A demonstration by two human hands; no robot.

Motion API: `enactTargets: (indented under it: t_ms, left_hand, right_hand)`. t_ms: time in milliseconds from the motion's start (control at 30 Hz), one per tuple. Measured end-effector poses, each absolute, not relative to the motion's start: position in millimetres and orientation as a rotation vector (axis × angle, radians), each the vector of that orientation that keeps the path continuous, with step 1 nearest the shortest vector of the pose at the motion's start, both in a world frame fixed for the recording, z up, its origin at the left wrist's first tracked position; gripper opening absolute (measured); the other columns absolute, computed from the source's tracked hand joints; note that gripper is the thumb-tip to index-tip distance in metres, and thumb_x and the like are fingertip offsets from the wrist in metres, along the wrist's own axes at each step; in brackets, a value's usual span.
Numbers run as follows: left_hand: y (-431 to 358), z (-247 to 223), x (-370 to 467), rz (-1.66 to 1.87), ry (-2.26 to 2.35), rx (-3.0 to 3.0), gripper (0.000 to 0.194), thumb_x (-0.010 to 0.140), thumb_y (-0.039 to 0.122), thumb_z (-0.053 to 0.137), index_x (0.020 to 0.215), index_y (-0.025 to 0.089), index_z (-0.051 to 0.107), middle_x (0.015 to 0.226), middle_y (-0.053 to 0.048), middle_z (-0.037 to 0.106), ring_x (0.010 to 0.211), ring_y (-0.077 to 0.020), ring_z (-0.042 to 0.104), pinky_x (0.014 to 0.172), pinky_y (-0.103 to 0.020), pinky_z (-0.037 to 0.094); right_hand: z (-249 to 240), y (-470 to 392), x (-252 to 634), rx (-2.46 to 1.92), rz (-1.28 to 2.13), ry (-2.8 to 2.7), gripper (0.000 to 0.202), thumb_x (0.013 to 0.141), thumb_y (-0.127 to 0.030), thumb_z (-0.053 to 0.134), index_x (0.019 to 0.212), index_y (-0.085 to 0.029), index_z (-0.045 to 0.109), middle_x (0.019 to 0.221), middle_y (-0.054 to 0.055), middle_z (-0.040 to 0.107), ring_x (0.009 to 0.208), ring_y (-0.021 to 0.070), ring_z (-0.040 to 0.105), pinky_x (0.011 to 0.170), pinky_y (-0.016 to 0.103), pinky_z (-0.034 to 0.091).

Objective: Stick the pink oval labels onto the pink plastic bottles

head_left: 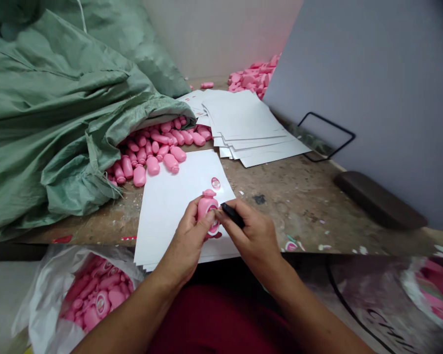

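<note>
My left hand (pixel 186 238) is wrapped round a small pink bottle (pixel 207 199), held upright with its cap at the top. An oval label (pixel 214 227) lies on the bottle's front, partly covered by my thumb. In my right hand (pixel 256 236) is a black tool (pixel 232 215), its tip not clear; the fingertips pinch at the label's edge. Beneath both hands lies a stack of white sheets (pixel 162 216), with one oval sticker (pixel 215 183) on it above the bottle. Part of a red sticker shows just below the bottle.
Pink bottles (pixel 153 165) spill from a green sack (pixel 77 98) at the left. More white sheets (pixel 251 123) lie behind, near a pink pile (pixel 253 78). A grey panel (pixel 372 98) stands right. Below the table edge, a white bag (pixel 44 314) holds labelled bottles.
</note>
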State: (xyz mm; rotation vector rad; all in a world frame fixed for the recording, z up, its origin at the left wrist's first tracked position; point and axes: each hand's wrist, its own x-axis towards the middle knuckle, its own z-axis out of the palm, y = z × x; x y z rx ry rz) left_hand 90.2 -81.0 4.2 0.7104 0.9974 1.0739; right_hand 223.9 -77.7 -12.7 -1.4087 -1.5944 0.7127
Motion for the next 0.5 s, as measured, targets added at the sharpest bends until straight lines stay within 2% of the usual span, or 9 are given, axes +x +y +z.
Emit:
enactTargets:
  t_ms: [67,167,333,433,500]
  left_hand:
    - [-80,4,89,1.065,1.005,0.722,0.035,0.083,0.035,0.074,0.114,0.023,0.064,0.114,-0.005,0.064,0.094,-0.0156,0.060,0.072,-0.025,0.051]
    - [-81,5,87,1.045,1.011,0.740,0.039,0.083,0.036,0.074,0.117,0.022,0.063,0.109,-0.006,0.063,0.092,-0.0171,0.063,0.070,-0.025,0.052]
    - [-85,7,83,0.965,0.920,0.736,0.051,0.079,0.021,0.076,0.127,0.024,0.058,0.117,-0.005,0.061,0.096,-0.0165,0.064,0.075,-0.026,0.052]
    - [-87,9,78,0.924,0.871,0.683,0.065,0.070,0.005,0.078,0.127,0.027,0.056,0.125,-0.003,0.062,0.105,-0.0155,0.063,0.087,-0.026,0.050]
    - [-85,9,76,0.870,0.839,0.624,0.070,0.067,0.002,0.079,0.129,0.027,0.056,0.128,-0.004,0.062,0.107,-0.0157,0.064,0.093,-0.027,0.048]
  right_hand:
    - [-16,-77,227,-1.465,0.662,-1.582,0.017,0.086,-0.042,0.062,0.085,-0.025,0.065,0.069,0.002,0.064,0.064,0.0185,0.054,0.064,0.031,0.037]
    - [-18,-71,234,-1.537,0.677,-1.457,0.031,0.080,-0.048,0.070,0.099,-0.024,0.066,0.070,0.000,0.063,0.064,0.0186,0.054,0.063,0.031,0.038]
    - [-12,-65,236,-1.298,0.977,-1.355,0.025,0.080,-0.046,0.068,0.087,-0.022,0.064,0.074,0.000,0.063,0.070,0.0166,0.057,0.066,0.030,0.043]
    - [-10,-63,230,-1.266,1.150,-1.342,0.032,0.075,-0.047,0.074,0.089,-0.022,0.060,0.068,-0.004,0.060,0.061,0.0145,0.053,0.059,0.028,0.041]
    - [-11,-61,228,-1.235,1.208,-1.331,0.034,0.073,-0.047,0.076,0.088,-0.023,0.057,0.071,-0.003,0.062,0.062,0.0144,0.055,0.059,0.028,0.043]
